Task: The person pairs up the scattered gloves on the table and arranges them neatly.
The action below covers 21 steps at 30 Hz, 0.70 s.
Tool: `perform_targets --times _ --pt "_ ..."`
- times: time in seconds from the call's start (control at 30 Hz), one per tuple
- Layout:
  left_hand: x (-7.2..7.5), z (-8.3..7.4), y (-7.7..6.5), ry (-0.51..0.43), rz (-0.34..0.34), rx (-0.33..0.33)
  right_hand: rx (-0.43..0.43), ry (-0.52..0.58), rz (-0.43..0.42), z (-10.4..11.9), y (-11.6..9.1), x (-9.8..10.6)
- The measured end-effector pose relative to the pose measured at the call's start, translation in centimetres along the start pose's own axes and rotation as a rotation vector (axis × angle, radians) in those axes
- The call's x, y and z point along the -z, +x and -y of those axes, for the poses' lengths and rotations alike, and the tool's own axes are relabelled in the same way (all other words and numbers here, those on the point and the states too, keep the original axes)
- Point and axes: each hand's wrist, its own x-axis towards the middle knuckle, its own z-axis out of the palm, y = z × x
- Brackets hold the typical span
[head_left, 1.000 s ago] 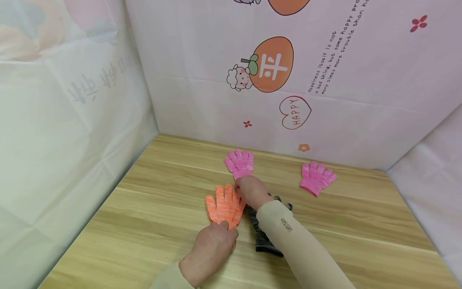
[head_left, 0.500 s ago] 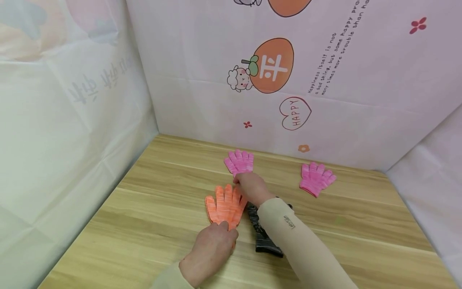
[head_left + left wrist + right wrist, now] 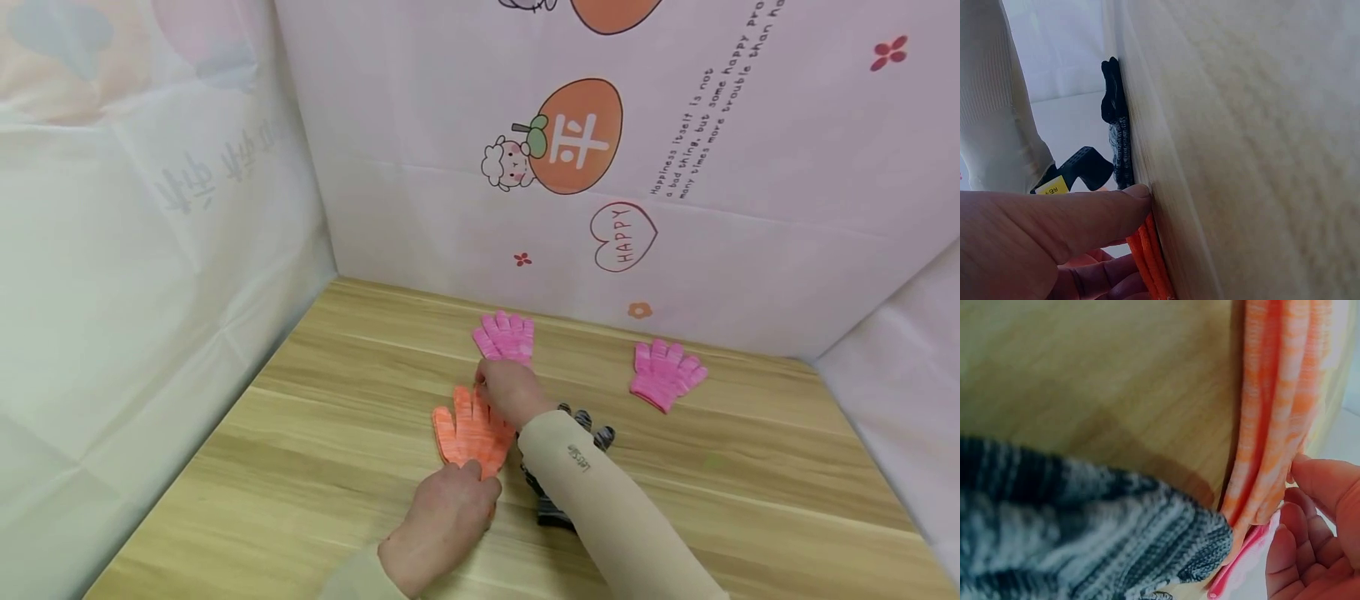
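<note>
An orange glove (image 3: 472,433) lies flat on the table with its fingers pointing away, in stacked layers in the right wrist view. My left hand (image 3: 450,512) grips its cuff, thumb on top in the left wrist view. At the far end, my right hand (image 3: 513,392) pinches the tip of one of the glove's fingers and covers part of the others. Under my right forearm lies a black-and-grey glove (image 3: 553,510), partly hidden by the sleeve. Just beyond the right hand is a pink glove (image 3: 506,335), its cuff hidden behind that hand.
A second pink glove (image 3: 667,375) lies at the back right of the wooden table (image 3: 315,417). Printed white cloth (image 3: 420,208) stands along the table's back edge, with more white cloth on the left and right sides.
My right hand has shifted left along the orange glove's fingertips, uncovering the black-and-grey glove's fingers. My left hand stays on the cuff. The head view has turned slightly.
</note>
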Motion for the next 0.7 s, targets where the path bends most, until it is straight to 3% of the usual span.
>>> perform_targets --times 0.4,0.7 --pt "0.15 0.03 0.21 0.001 0.061 0.008 0.008 -0.03 0.046 0.13 0.41 -0.11" --pt "-0.2 0.06 0.09 -0.006 0.024 0.004 -0.036 -0.01 0.089 0.33 0.45 -0.27"
